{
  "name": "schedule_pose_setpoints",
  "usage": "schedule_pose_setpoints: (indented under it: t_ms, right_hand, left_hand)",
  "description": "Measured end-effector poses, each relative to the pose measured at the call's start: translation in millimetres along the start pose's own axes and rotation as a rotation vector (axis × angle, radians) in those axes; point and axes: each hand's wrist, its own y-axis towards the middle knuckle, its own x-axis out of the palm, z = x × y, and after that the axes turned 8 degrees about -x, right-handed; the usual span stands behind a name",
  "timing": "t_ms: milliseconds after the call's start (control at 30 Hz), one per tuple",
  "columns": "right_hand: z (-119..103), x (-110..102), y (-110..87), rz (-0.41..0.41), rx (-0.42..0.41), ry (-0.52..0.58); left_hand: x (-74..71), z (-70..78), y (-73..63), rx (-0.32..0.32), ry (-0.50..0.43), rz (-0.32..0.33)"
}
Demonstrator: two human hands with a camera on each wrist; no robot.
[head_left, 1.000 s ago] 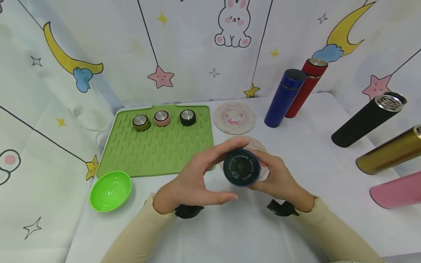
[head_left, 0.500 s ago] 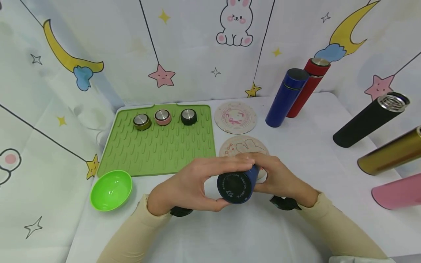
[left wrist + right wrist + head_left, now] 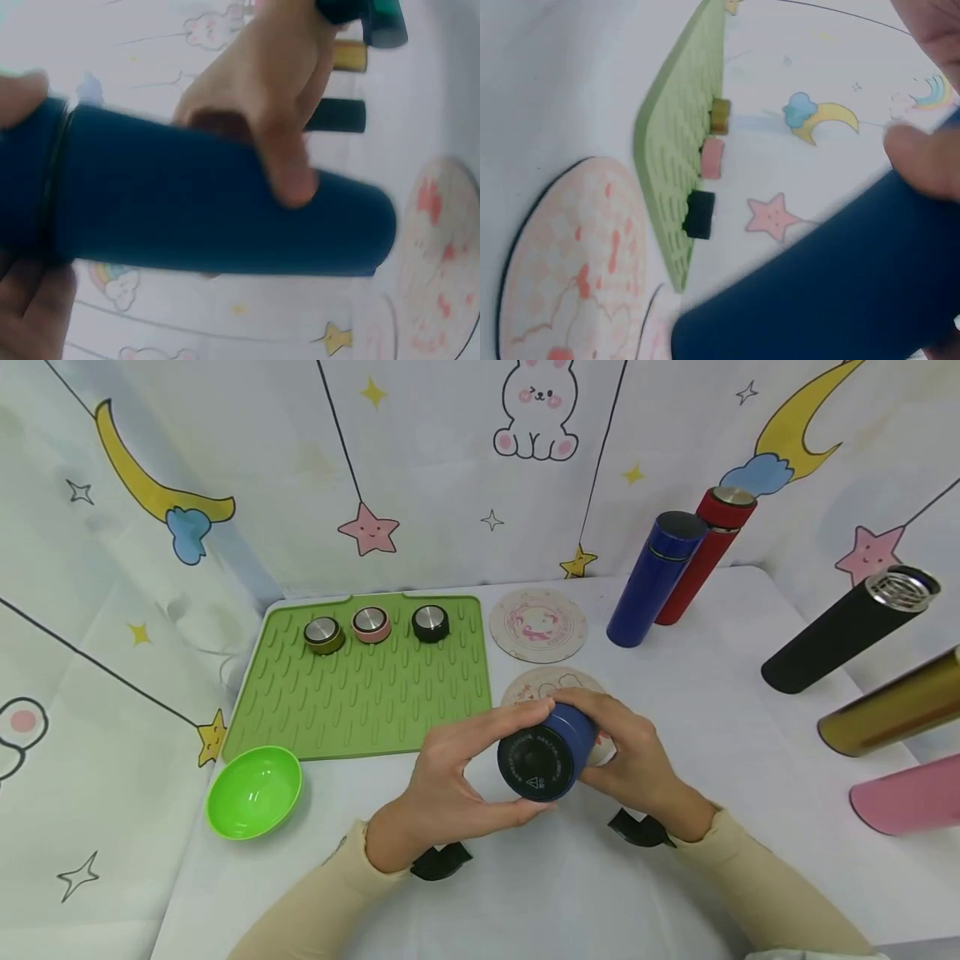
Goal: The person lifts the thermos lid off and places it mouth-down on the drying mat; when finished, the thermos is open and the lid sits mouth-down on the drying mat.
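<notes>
A blue thermos bottle (image 3: 576,733) is held between both hands, its round black end with pale print facing the head camera. My left hand (image 3: 438,777) grips the printed end, fingers over the top and thumb beneath. From the other side, my right hand (image 3: 637,756) grips the bottle farther along. In the left wrist view, a thin seam crosses the bottle (image 3: 187,195) near the left-hand fingers (image 3: 45,300), and the right hand (image 3: 262,97) wraps the longer part. Behind the bottle lies a round bunny coaster (image 3: 525,685), partly hidden.
A green mat (image 3: 360,710) carries olive (image 3: 324,635), pink (image 3: 371,625) and black (image 3: 430,623) lids. The bright green bowl (image 3: 253,793) sits before it. Another coaster (image 3: 537,625) lies behind. Blue (image 3: 648,585), red (image 3: 708,560), black (image 3: 840,635), gold (image 3: 892,706) and pink (image 3: 907,797) bottles stand rightward.
My left hand has closed its thumb and fingers onto the bottle's printed end, which tilted down and leftward, then came up slightly. My right hand has kept its grip.
</notes>
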Motion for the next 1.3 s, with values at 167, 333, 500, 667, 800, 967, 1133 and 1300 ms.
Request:
schedule_pose_setpoints:
  t_ms: [167,333,500,667,800,967,1133,1300]
  right_hand:
    - [-3,5,-0.6,0.097,-0.02,-0.126]
    - [-2,2,-0.1,0.03,-0.023,-0.1]
    - [0,-7,0.1,-0.131,0.024,0.046]
    - [1,-14,0.9,-0.263,0.043,0.147]
    - [1,-17,4.1,-0.342,0.037,0.232]
    - [-1,-19,6.6,-0.392,0.032,0.259]
    - [0,-19,4.5,-0.315,0.006,0.191]
    - [-1,-14,1.4,-0.145,0.016,0.054]
  left_hand:
    - [10.4,-2.1,-4.4,-0.016,0.013,0.133]
    - [11.3,-1.3,-5.3,-0.042,-0.004,0.12]
    - [-0.6,1.5,-1.0,-0.016,0.012,-0.053]
    - [-15.5,8.6,3.7,0.026,0.029,-0.269]
    - [-21.8,13.4,7.0,0.043,0.027,-0.38]
    - [-23.9,15.4,7.2,0.047,0.039,-0.44]
    - [-19.3,13.2,3.0,0.029,0.058,-0.318]
    - [-7.5,8.0,-2.1,0.004,0.052,-0.097]
